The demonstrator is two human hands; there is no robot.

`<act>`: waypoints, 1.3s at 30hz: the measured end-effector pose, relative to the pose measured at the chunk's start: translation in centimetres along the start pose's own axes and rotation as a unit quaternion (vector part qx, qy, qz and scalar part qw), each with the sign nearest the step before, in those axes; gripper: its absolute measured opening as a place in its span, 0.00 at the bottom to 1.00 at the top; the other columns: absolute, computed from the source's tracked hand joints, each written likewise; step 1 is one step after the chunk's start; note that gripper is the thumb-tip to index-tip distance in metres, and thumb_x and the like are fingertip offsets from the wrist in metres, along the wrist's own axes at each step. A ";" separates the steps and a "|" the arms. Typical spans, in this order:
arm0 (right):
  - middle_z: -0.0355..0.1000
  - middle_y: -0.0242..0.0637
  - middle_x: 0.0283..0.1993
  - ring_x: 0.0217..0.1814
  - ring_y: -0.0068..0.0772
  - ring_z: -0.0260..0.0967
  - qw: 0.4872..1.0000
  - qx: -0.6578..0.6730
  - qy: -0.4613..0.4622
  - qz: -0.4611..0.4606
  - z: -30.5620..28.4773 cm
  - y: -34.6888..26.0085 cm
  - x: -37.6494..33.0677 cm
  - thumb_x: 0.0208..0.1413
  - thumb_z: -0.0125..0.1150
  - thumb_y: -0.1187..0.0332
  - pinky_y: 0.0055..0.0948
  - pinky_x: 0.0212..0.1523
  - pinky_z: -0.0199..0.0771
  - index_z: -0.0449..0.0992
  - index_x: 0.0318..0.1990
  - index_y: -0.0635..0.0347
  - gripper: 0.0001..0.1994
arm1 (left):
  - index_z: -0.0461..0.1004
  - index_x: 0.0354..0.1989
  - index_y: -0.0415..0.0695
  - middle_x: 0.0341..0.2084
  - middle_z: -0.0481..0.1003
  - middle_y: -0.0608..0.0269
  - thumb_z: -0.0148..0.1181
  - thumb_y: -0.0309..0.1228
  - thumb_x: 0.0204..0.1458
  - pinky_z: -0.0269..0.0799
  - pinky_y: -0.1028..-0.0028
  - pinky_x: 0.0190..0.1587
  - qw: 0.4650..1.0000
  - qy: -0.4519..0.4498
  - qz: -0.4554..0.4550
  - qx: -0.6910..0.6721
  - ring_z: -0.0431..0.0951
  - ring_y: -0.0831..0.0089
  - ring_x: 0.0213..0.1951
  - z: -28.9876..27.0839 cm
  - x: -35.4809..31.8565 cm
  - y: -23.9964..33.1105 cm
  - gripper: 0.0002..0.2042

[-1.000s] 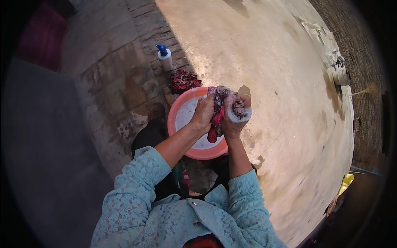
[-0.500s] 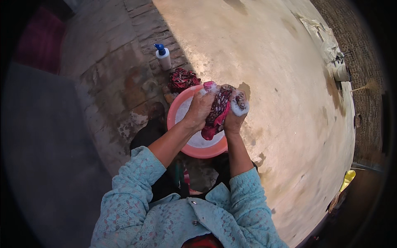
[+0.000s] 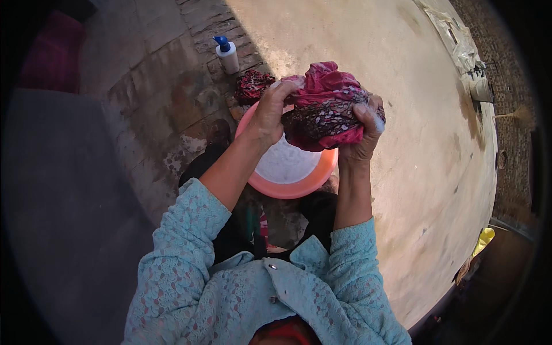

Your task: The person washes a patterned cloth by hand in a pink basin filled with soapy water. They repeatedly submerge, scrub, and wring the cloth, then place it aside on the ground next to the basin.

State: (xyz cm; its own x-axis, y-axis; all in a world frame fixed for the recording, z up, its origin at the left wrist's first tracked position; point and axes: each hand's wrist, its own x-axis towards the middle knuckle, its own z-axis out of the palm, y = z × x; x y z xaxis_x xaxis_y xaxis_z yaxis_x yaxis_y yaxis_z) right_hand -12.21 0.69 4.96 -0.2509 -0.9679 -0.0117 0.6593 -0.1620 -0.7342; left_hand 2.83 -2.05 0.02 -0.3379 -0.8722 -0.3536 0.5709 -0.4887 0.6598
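A wet, dark pink cloth (image 3: 330, 109) with a black-and-white pattern is bunched between my two hands. My left hand (image 3: 271, 109) grips its left end, where some foam shows. At the other end my right hand (image 3: 366, 129) is closed round the cloth, with white suds on the thumb. Both hands hold it over a round, coral-pink basin (image 3: 270, 188). White, foamy water (image 3: 290, 162) lies in the basin; the cloth hides the far right part of the rim.
Beyond the basin's far left rim lies another crumpled red and black cloth (image 3: 253, 86). A white pump bottle (image 3: 227, 56) with a blue top stands behind it on bricks (image 3: 207, 29). Concrete (image 3: 425, 172) with damp patches spreads to the right, toward a brick wall (image 3: 512, 172).
Both hands have lifted the cloth up and to the right, and they are farther apart. The cloth has opened out from a tight, twisted bundle into a looser, wider one.
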 end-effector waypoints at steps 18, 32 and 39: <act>0.65 0.33 0.35 0.38 0.25 0.65 0.947 -0.287 -0.013 -0.143 -0.2 2.0 -2.0 0.37 0.54 0.84 0.26 0.41 0.69 0.68 0.38 0.61 0.17 | 0.66 0.46 0.41 0.40 0.72 0.62 0.54 0.27 0.51 0.72 0.70 0.49 0.992 -0.078 0.013 -0.102 0.75 0.73 0.41 2.3 -2.6 -1.6 0.14; 0.64 0.34 0.27 0.29 0.28 0.59 0.864 -0.464 0.021 -0.192 -0.4 4.8 -2.0 0.46 0.64 0.74 0.26 0.31 0.62 0.63 0.26 0.59 0.11 | 0.70 0.31 0.44 0.24 0.70 0.72 0.52 0.30 0.51 0.68 0.78 0.33 0.993 0.035 0.034 -0.111 0.70 0.84 0.26 1.8 -2.7 -3.0 0.04; 0.66 0.41 0.40 0.42 0.41 0.64 0.779 -0.552 -0.115 -0.274 2.4 4.0 -5.7 0.39 0.67 0.73 0.33 0.47 0.63 0.66 0.30 0.57 0.13 | 0.66 0.24 0.47 0.17 0.67 0.70 0.52 0.34 0.53 0.66 0.76 0.22 0.985 0.042 0.042 -0.165 0.69 0.82 0.22 1.3 -1.5 -1.6 0.08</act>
State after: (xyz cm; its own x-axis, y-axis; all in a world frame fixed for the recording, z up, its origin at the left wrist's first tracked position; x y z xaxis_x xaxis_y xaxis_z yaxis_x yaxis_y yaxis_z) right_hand -6.44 5.13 3.68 -0.0635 -0.8411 0.5372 -0.5456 -0.4215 -0.7244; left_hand 1.44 0.07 0.39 -0.2241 -0.9016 -0.3699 0.8106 -0.3831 0.4428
